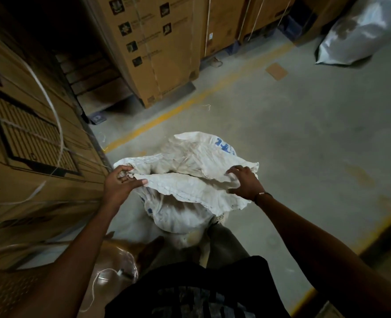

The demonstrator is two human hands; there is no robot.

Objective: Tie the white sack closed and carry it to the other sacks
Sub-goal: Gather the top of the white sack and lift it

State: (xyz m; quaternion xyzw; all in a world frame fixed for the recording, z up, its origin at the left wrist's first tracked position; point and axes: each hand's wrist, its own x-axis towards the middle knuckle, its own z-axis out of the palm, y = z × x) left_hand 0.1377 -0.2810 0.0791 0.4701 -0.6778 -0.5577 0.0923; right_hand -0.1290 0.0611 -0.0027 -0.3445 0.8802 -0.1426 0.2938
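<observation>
Tall brown cardboard boxes (pixel 157 49) stand in rows along the far side of the grey floor (pixel 304 138), and more boxes line the left wall. A yellow line (pixel 167 115) is painted across the floor in front of them. Far off, by the top right corner of the floor, another sack (pixel 359 35) lies shiny and pale. That looks like where this one must go.

The white sack (pixel 185 193) stands on the floor right in front of the person's legs, well apart from that far sack. It is full and lumpy, and its top is floppy and not yet tied.

The left hand (pixel 121 182) pinches the left corner of the sack's mouth, fingers curled tight on the cloth. The right hand (pixel 245 182) has its fingers bent over the right edge, and I think it is holding the cloth too. A thin band (pixel 262 193) sits on that wrist.

To do this well, I think the hands should pull both edges up and together, squeeze the loose top into one neck, and twist it. A thin string (pixel 98 281) lies low by the left leg and may do for the knot.
</observation>
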